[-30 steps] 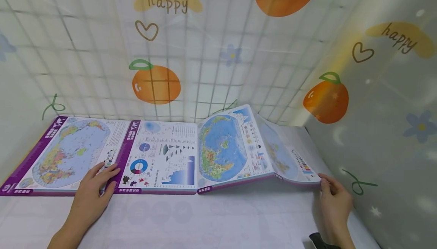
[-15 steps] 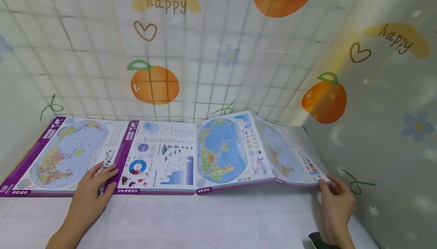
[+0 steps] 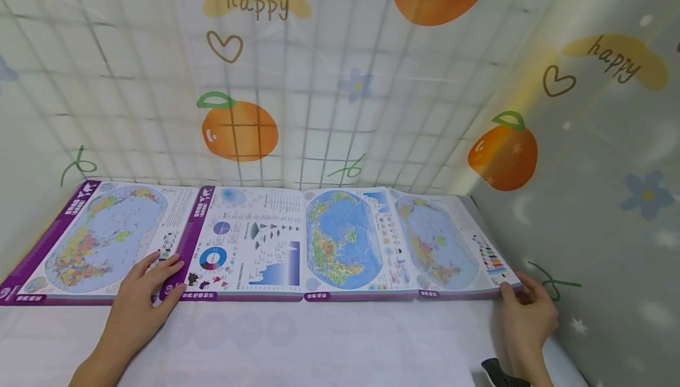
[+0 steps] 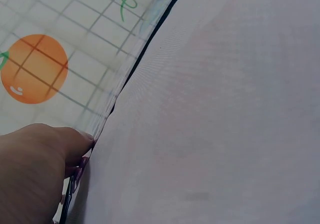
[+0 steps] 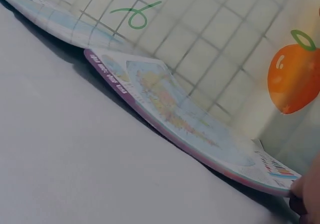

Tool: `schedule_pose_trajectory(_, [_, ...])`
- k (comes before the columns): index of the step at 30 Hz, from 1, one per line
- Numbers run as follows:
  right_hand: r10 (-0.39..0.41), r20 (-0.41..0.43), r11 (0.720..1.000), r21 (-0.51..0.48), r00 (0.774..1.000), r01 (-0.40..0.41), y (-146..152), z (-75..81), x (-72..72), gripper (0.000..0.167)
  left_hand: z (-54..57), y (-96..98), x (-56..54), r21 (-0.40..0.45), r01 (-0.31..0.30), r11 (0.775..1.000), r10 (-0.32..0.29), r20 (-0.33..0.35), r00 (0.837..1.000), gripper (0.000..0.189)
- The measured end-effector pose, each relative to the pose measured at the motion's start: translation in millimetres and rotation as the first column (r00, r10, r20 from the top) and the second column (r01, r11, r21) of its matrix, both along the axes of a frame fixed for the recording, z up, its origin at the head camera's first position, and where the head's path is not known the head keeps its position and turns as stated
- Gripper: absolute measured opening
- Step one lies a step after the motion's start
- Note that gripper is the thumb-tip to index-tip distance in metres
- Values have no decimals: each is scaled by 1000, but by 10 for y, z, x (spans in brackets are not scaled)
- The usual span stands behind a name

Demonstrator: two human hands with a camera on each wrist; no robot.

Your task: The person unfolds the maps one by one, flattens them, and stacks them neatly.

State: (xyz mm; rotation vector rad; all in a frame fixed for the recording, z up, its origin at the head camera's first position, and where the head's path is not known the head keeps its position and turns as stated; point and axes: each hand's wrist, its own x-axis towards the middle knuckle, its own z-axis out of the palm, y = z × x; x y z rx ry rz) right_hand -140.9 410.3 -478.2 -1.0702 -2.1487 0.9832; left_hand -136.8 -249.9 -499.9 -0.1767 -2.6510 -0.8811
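A long fold-out world map (image 3: 268,210) with purple borders spreads across the table in several panels, nearly flat. My left hand (image 3: 143,292) rests on its left part, fingers spread over the seam between two panels. In the left wrist view the thumb of that left hand (image 4: 35,169) lies at the map's near edge. At the far right, my right hand (image 3: 528,310) pinches the near corner of the last panel, thumb on top and fingers beneath. The right wrist view shows that end panel (image 5: 175,114) bowed, with shadow under its near edge; most of the right hand (image 5: 307,194) is out of frame.
A pale table cover (image 3: 319,340) stretches in front of the map. Behind stands a wire grid under a translucent sheet printed with oranges (image 3: 240,131). A patterned curtain (image 3: 605,210) closes off the right side, close to my right hand. A black strap (image 3: 502,374) crosses the right wrist.
The two right-hand panels have come down from a raised fold to lie almost flat. My right hand has moved slightly right and down with the corner. The left hand has stayed put.
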Motion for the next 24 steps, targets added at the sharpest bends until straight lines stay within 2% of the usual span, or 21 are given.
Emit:
schedule_pose_trajectory(10, [-6, 15, 999, 48, 1000, 5, 21, -32, 2, 43, -29, -27, -14, 0, 6, 1000, -6, 13, 1000, 50])
schedule_pose_trajectory(17, [22, 19, 995, 95, 1000, -23, 69, -41, 41, 42, -25, -51, -15, 1, 25, 1000, -25, -15, 1000, 50])
schedule_pose_trajectory(24, [30, 25, 988, 151, 999, -33, 61, -51, 21, 41, -33, -115, -12, 9, 46, 999, -46, -19, 999, 53])
